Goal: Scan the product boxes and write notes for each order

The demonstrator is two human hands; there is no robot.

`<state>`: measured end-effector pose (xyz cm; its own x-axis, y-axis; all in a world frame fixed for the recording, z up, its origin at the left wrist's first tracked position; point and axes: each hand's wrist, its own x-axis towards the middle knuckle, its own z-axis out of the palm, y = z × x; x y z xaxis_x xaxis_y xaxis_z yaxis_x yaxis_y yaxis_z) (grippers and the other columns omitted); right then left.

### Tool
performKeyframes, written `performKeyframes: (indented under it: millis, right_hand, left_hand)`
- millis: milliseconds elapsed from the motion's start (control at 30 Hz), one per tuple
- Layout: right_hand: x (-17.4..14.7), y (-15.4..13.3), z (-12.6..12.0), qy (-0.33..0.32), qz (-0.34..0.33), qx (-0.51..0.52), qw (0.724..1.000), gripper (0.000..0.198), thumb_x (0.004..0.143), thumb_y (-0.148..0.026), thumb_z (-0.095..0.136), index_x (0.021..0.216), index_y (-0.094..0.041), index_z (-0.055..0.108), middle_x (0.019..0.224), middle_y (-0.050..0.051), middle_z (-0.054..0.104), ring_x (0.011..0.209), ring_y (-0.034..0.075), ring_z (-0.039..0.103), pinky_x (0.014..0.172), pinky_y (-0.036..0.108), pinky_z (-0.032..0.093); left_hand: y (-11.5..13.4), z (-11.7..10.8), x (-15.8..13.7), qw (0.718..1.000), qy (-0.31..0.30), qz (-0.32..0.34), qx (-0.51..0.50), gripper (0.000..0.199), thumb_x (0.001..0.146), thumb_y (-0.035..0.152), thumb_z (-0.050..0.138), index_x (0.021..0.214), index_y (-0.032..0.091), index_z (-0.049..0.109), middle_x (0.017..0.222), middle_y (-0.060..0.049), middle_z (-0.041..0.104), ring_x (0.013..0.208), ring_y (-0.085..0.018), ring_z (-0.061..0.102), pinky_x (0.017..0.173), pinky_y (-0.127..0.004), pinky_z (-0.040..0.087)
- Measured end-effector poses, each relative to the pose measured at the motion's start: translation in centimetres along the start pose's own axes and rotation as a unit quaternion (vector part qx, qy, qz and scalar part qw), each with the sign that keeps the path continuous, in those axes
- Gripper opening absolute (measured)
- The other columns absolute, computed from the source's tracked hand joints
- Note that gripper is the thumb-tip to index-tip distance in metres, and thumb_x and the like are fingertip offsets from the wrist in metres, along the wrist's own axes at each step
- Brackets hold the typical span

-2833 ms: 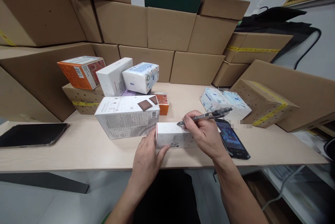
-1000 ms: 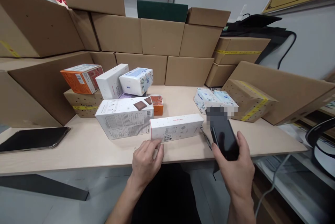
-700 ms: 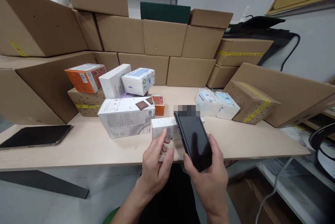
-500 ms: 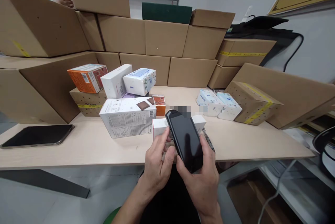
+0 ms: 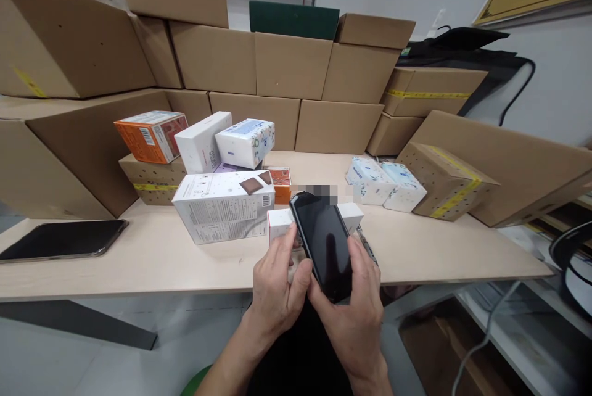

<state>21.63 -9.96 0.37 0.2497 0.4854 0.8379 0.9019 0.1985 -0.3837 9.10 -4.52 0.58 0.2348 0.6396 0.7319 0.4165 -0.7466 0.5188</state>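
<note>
My right hand (image 5: 354, 316) grips a black phone (image 5: 324, 245) with a dark screen, held over the table's front edge. My left hand (image 5: 277, 291) touches the phone's left side with thumb and fingers. Behind the phone lies a long white box (image 5: 280, 222) on the table, mostly hidden. A pen (image 5: 367, 247) lies just right of the phone, partly covered by my right fingers.
A larger white box (image 5: 222, 205), orange boxes (image 5: 150, 135) and tissue packs (image 5: 386, 180) stand on the light wooden table (image 5: 139, 260). Another black phone (image 5: 60, 240) lies far left. Cardboard cartons (image 5: 287, 63) wall in the back and both sides.
My right hand put down the pen, picked up the black phone from the right and brought it in front of the white box; my left hand left the box and met the phone.
</note>
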Motion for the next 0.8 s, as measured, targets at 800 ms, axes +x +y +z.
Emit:
performKeyframes:
  millis: [800]
  right_hand:
    - [0.2, 0.0, 0.4, -0.011, 0.018, 0.022, 1.0, 0.077, 0.082, -0.036, 0.073, 0.148, -0.015, 0.04, 0.135, 0.019, 0.057, 0.125, 0.031, 0.056, 0.099, 0.051, 0.052]
  left_hand:
    - [-1.2, -0.2, -0.2, 1.0, 0.007, -0.001, 0.014, 0.054, 0.1, 0.032, 0.045, 0.151, 0.019, 0.033, 0.112, -0.012, 0.063, 0.085, -0.018, 0.061, 0.071, -0.029, 0.053]
